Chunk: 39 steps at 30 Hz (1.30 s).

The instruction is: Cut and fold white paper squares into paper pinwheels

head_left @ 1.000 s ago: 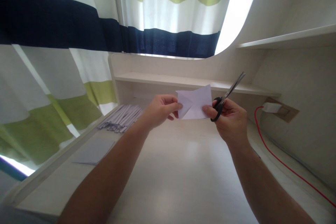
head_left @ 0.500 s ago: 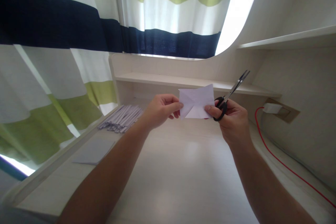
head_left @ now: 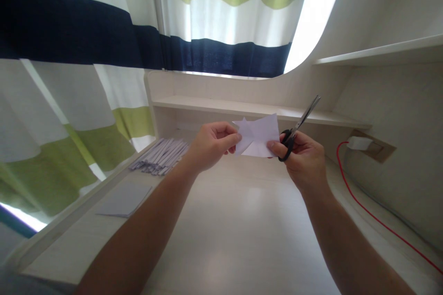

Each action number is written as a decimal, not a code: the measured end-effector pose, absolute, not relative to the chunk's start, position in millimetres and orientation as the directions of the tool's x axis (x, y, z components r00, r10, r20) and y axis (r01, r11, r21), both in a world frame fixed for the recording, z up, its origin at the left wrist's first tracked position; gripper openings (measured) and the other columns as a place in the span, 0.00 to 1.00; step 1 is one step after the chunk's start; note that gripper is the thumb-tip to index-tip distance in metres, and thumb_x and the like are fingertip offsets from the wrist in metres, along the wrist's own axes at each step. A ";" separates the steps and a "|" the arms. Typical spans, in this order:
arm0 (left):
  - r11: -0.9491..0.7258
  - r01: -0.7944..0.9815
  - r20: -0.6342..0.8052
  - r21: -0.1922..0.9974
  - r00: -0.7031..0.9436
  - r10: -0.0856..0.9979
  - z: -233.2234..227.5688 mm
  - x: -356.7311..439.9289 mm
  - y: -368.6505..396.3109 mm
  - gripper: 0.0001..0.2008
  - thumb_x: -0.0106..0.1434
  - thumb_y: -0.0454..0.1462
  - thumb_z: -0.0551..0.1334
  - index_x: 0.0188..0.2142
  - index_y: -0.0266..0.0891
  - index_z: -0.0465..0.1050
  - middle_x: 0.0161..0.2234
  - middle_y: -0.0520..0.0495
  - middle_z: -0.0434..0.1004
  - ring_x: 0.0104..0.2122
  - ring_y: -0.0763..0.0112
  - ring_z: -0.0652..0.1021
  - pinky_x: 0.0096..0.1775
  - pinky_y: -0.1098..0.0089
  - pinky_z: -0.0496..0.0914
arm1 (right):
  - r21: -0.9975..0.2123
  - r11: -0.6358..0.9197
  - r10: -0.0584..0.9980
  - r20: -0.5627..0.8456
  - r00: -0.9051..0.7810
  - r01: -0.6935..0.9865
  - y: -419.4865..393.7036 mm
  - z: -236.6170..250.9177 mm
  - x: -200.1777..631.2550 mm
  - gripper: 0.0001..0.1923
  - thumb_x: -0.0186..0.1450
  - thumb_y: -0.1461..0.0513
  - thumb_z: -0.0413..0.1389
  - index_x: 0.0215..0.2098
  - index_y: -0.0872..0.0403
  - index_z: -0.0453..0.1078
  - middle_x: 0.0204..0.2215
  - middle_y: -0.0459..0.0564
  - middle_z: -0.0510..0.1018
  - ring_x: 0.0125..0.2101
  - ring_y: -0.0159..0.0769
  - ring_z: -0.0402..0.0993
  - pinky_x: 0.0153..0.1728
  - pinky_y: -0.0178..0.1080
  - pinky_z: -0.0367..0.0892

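- Paper sheet (head_left: 124,199) lies flat on the bench (head_left: 242,221) at the far left, near a bundle of folded paper strips (head_left: 161,156) behind it.
- Left hand (head_left: 209,145) pinches the left edge of the folded white paper (head_left: 259,136); its grip is closed on the paper, above the bench.
- Right hand (head_left: 304,159) pinches the paper's right edge with thumb and also holds the black-handled scissors (head_left: 297,126), blades pointing up and closed.
- Red cable (head_left: 367,209) runs along the wall at the right.

Both hands (head_left: 211,145) raised — fingers (head_left: 232,137) pinched
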<state>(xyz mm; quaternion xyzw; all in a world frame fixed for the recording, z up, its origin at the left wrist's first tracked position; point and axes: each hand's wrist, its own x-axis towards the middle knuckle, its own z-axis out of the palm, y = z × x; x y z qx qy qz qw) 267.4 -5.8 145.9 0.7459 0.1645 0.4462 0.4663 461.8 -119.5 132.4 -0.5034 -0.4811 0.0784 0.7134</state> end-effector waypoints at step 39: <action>-0.680 -0.015 0.601 0.733 0.480 0.638 145.1 265.2 -4.3 0.09 0.61 0.43 0.70 0.35 0.40 0.85 0.32 0.49 0.85 0.32 0.67 0.81 0.33 0.71 0.71 | -0.876 0.402 0.847 0.466 0.256 0.267 -119.1 127.1 466.8 0.17 0.51 0.57 0.77 0.31 0.54 0.76 0.28 0.47 0.82 0.27 0.33 0.76 0.30 0.36 0.73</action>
